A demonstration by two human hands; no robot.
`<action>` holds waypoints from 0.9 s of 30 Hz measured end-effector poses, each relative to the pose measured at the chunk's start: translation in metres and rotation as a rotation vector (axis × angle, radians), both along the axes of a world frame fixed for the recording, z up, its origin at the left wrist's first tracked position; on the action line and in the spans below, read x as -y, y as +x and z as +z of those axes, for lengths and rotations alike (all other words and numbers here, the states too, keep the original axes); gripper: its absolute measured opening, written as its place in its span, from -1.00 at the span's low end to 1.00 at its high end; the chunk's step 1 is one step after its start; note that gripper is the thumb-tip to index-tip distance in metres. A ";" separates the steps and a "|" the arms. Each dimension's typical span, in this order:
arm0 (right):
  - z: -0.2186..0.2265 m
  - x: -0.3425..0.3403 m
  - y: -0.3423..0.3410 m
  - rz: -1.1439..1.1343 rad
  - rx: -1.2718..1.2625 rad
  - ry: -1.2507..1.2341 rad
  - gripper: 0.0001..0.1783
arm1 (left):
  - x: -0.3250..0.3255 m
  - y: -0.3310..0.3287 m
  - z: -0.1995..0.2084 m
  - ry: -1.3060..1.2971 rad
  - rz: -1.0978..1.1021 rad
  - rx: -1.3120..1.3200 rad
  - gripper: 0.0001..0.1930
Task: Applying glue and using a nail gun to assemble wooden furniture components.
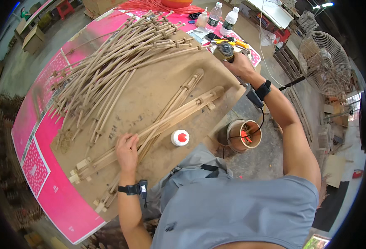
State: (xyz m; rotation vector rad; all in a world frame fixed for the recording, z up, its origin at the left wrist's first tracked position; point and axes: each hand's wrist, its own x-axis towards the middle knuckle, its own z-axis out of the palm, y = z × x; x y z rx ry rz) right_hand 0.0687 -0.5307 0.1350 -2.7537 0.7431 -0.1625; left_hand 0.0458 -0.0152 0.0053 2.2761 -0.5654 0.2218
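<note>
My left hand (127,152) is closed over the near part of a long wooden frame (172,115), made of thin parallel strips with a rounded far end. The frame lies slantwise on the brown board (139,89). At the board's far right corner, my right hand (237,65) grips a dark, round-headed tool (224,51); the fingers hide most of its body, so its exact kind is unclear. Another slim wooden frame (189,83) lies partly beneath the first. A white bottle with a red top (180,137) stands close by, to the right of my left hand.
A big heap of thin wooden rods (120,62) covers the far left. Two clear bottles (214,16) and a yellow-handled tool (237,42) sit at the far edge. Right of the table are a bucket (255,141), a black cord (261,120) and a standing fan (324,58).
</note>
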 end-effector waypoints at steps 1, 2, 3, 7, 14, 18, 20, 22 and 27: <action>0.006 -0.009 0.001 0.131 -0.001 0.052 -0.49 | 0.000 0.000 0.002 -0.007 0.004 -0.013 -0.85; 0.009 -0.020 0.003 0.261 -0.001 0.105 -0.52 | 0.001 0.000 0.002 -0.013 0.007 -0.025 -0.85; 0.011 -0.034 0.003 0.328 -0.006 0.154 -0.55 | 0.000 0.001 0.001 -0.015 0.002 -0.028 -0.85; 0.046 -0.141 -0.008 0.598 -0.161 0.434 -0.49 | -0.003 0.000 -0.002 0.006 0.019 -0.025 -0.85; -0.005 -0.187 -0.008 0.839 -0.306 0.402 -0.57 | 0.003 -0.002 0.002 0.000 0.048 -0.022 -0.85; 0.007 -0.199 -0.009 0.859 -0.422 0.296 -0.63 | 0.001 -0.002 -0.001 -0.014 0.054 0.005 -0.85; 0.006 -0.200 -0.010 0.877 -0.373 0.321 -0.63 | 0.002 -0.003 0.000 0.000 0.060 0.042 -0.86; 0.007 -0.201 -0.009 0.869 -0.389 0.307 -0.63 | 0.001 -0.002 -0.001 0.002 0.060 0.052 -0.86; 0.007 -0.202 -0.010 0.866 -0.391 0.299 -0.63 | 0.002 0.000 -0.001 0.015 0.063 0.067 -0.86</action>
